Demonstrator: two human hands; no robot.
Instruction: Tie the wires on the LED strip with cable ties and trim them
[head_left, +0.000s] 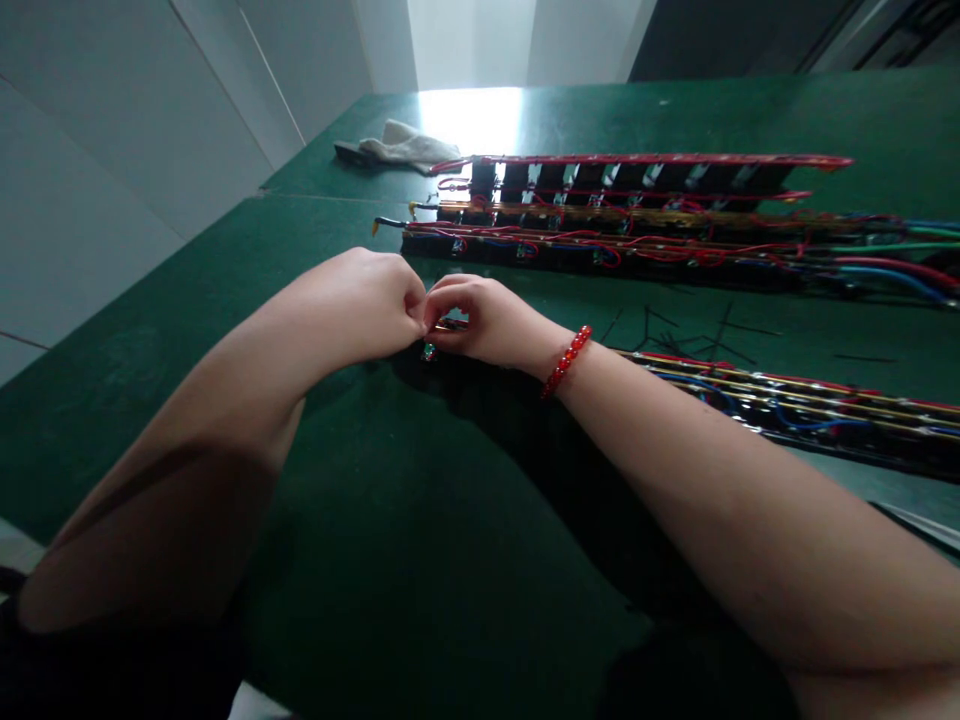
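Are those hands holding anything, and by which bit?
The left hand and right hand meet near where the nearest wired strip seems to end. Whether they hold it, and by which part, can't be told: they cover that spot.

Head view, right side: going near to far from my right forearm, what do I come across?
Right forearm → near wired strip → scattered thin black pieces → far group of wired strips.
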